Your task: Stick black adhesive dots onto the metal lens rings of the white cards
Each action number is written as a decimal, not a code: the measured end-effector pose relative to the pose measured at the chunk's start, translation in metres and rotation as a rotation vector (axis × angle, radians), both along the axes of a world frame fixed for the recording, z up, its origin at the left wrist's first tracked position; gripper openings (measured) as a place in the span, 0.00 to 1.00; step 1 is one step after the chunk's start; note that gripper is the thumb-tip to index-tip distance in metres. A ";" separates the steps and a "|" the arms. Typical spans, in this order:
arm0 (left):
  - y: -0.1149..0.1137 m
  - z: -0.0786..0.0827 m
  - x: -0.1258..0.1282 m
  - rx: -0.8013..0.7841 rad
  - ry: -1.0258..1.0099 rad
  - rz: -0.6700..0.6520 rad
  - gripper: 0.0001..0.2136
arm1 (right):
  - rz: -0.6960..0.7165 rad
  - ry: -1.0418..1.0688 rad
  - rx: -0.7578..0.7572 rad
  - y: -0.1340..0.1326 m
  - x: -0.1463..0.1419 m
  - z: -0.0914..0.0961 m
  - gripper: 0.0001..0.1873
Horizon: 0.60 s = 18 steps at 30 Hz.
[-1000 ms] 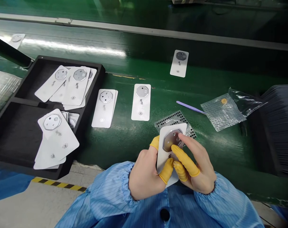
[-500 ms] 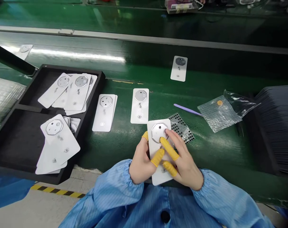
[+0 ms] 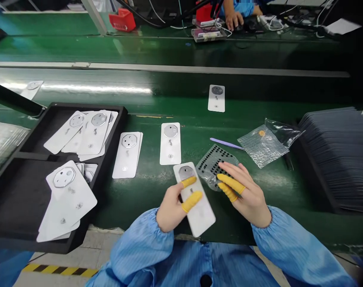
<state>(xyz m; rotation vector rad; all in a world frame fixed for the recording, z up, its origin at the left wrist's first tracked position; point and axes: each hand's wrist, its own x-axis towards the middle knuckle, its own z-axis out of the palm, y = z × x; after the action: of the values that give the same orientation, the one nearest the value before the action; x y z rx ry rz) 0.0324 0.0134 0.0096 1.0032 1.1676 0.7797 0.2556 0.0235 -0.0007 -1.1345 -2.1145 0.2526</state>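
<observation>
My left hand (image 3: 175,203), with yellow finger cots, holds a white card with an octagonal metal piece (image 3: 196,207) tilted over the green belt's near edge. My right hand (image 3: 244,193), also with yellow cots, has left the card and lies with fingers spread on a clear sheet of small black dots (image 3: 212,161). Two more white cards lie ahead on the belt, one (image 3: 170,142) in the middle and a small stack (image 3: 127,154) left of it.
A black tray (image 3: 16,175) at the left holds several white cards. Another card (image 3: 216,98) lies farther off on the belt. A purple tweezer (image 3: 226,143), a bubble-wrap bag (image 3: 263,145) and a dark stack of sheets (image 3: 339,159) are at the right. Another person's hand (image 3: 233,18) works across the line.
My right hand came off the card and moved right onto the dotted sheet. The left hand lowered the card and now holds it alone. The camera has tilted up.
</observation>
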 end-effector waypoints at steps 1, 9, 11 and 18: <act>0.000 0.001 0.008 0.007 -0.064 -0.017 0.23 | 0.047 -0.029 -0.006 -0.003 0.000 0.007 0.18; -0.004 0.000 0.028 -0.053 -0.164 0.074 0.17 | 0.134 0.226 -0.182 0.000 -0.012 0.018 0.14; -0.004 0.000 0.028 -0.055 -0.195 0.047 0.17 | 0.147 0.261 -0.166 0.002 -0.017 0.014 0.14; -0.006 -0.002 0.032 -0.057 -0.178 0.082 0.19 | 0.158 0.109 -0.046 -0.009 -0.019 -0.004 0.19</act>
<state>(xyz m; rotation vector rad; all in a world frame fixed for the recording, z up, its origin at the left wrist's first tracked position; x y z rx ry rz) 0.0644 0.0079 0.0077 0.8254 1.0765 0.8780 0.2366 0.0149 -0.0052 -0.9579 -2.1124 0.4292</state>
